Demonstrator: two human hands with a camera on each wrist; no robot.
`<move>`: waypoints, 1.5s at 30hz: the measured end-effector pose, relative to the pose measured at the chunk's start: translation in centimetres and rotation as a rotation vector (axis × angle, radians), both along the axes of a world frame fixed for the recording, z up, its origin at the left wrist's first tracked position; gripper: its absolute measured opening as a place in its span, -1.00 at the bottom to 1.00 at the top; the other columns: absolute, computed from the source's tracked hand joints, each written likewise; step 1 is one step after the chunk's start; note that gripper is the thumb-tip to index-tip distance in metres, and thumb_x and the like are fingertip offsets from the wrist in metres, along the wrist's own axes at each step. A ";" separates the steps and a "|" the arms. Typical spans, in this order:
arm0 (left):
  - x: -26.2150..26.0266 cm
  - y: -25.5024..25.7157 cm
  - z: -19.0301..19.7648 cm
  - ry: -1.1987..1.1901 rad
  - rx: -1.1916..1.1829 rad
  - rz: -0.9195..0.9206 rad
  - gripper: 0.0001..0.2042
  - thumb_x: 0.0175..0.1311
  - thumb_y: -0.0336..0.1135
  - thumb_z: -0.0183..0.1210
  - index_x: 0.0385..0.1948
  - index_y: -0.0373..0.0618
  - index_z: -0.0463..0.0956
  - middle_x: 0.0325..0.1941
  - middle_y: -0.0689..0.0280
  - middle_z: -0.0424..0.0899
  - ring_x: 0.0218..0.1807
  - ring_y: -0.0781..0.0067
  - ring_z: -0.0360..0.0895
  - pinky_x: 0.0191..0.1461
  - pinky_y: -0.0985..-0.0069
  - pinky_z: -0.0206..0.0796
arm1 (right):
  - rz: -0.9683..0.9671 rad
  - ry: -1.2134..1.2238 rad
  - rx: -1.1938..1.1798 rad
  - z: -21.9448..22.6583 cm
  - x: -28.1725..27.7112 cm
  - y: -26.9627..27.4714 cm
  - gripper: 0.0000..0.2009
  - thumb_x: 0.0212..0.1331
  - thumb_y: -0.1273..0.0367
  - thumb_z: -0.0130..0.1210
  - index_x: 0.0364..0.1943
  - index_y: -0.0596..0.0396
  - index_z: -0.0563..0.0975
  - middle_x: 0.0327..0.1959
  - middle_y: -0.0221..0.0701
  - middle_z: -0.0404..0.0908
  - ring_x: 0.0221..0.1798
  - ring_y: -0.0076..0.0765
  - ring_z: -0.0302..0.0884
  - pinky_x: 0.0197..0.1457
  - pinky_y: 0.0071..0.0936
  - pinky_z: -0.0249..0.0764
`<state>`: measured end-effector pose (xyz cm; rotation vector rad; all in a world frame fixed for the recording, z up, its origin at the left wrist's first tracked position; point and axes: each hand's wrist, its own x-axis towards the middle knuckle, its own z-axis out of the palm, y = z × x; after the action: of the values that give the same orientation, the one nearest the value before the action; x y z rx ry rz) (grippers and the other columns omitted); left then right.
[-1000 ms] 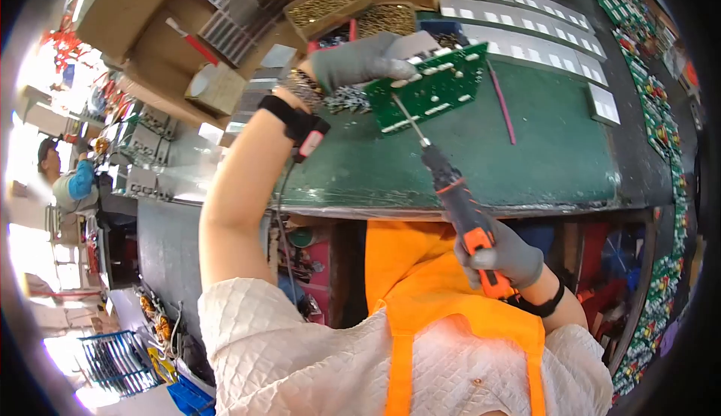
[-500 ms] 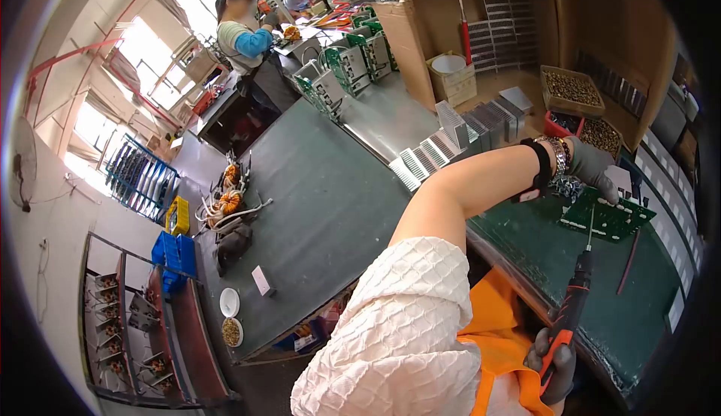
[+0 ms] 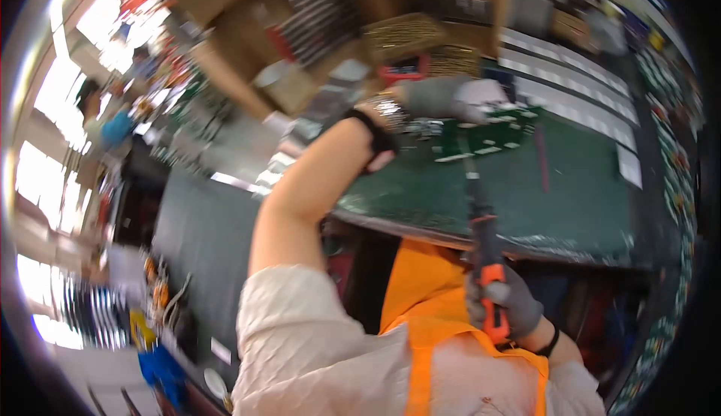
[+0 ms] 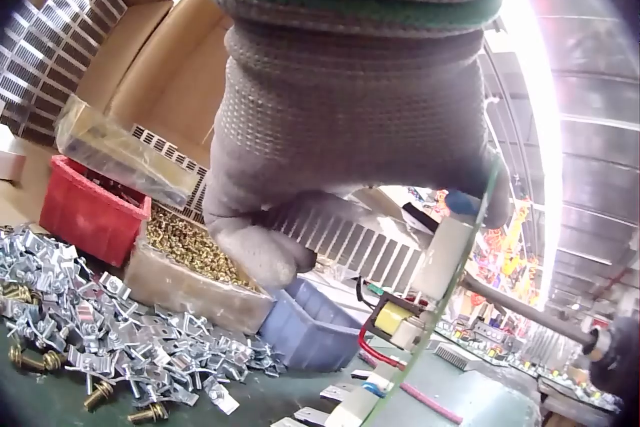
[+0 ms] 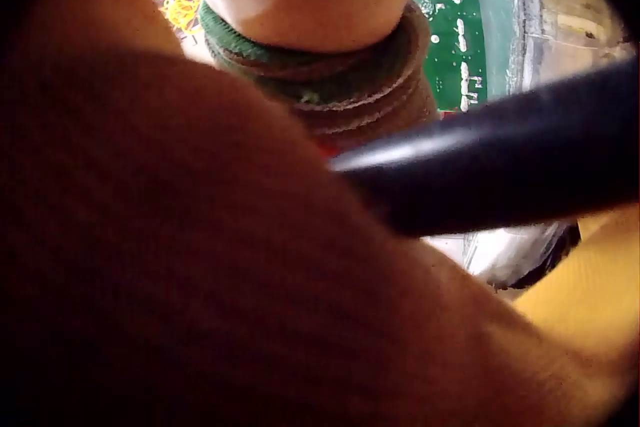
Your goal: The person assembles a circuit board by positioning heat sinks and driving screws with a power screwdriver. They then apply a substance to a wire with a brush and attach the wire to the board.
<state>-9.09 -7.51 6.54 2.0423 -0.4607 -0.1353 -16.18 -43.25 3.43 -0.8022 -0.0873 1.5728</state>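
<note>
My gloved left hand (image 3: 443,100) grips a green circuit board (image 3: 492,132) at its far edge, tilted above the bench. In the left wrist view the board (image 4: 440,317) is seen edge-on, with a white block and a small yellow-wrapped part on its near face; the thumb and fingers (image 4: 262,252) of the left hand curl on that side. My gloved right hand (image 3: 511,303) is wrapped around a black and orange electric screwdriver (image 3: 487,247). Its long bit points up at the board, and in the left wrist view the shaft (image 4: 530,309) meets the board's face.
Silver clips (image 4: 130,327) lie piled beside a red bin (image 4: 95,209), a blue bin (image 4: 312,325) and a box of brass screws (image 4: 190,257). A pink stick (image 3: 542,159) lies right of the board. White strips (image 3: 574,104) line the back right; several populated boards (image 3: 668,153) run along the right edge.
The head view swung left and then back toward the bench, with blur. The left hand still holds the board and the right hand the screwdriver, its bit at the board throughout.
</note>
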 end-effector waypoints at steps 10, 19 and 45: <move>-2.2 -0.1 2.6 0.253 0.298 0.236 -0.20 0.04 0.00 0.35 0.22 -0.37 0.22 0.05 0.08 0.51 0.12 0.34 0.45 0.22 0.42 0.28 | 0.010 -0.354 0.039 -0.1 3.3 -4.3 -0.19 -0.10 0.46 0.35 0.30 0.07 0.15 -0.30 -0.40 0.50 -0.42 -0.48 0.53 -0.39 -0.47 0.53; -5.2 -2.8 4.7 0.310 0.327 0.294 -0.02 -0.24 -0.15 0.46 0.34 -0.22 0.13 0.05 0.18 0.49 0.09 0.36 0.45 0.23 0.47 0.27 | -0.323 -0.783 0.007 2.7 11.6 3.6 -0.27 -0.15 0.52 0.30 0.24 0.09 0.25 -0.32 -0.45 0.54 -0.45 -0.48 0.53 -0.44 -0.47 0.52; 8.5 7.2 -3.8 -0.054 0.692 0.640 -0.88 0.16 -0.36 0.28 -0.30 -0.12 0.63 -0.30 0.23 0.65 -0.23 0.23 0.62 -0.05 0.40 0.46 | -0.252 -0.701 -0.008 2.5 13.2 5.1 -0.32 -0.11 0.52 0.29 0.19 0.06 0.26 -0.33 -0.43 0.53 -0.44 -0.48 0.54 -0.39 -0.46 0.56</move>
<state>-0.59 -0.32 2.72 2.7714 0.2727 0.1766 -2.94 -38.16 5.95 -1.2887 -0.4680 1.0017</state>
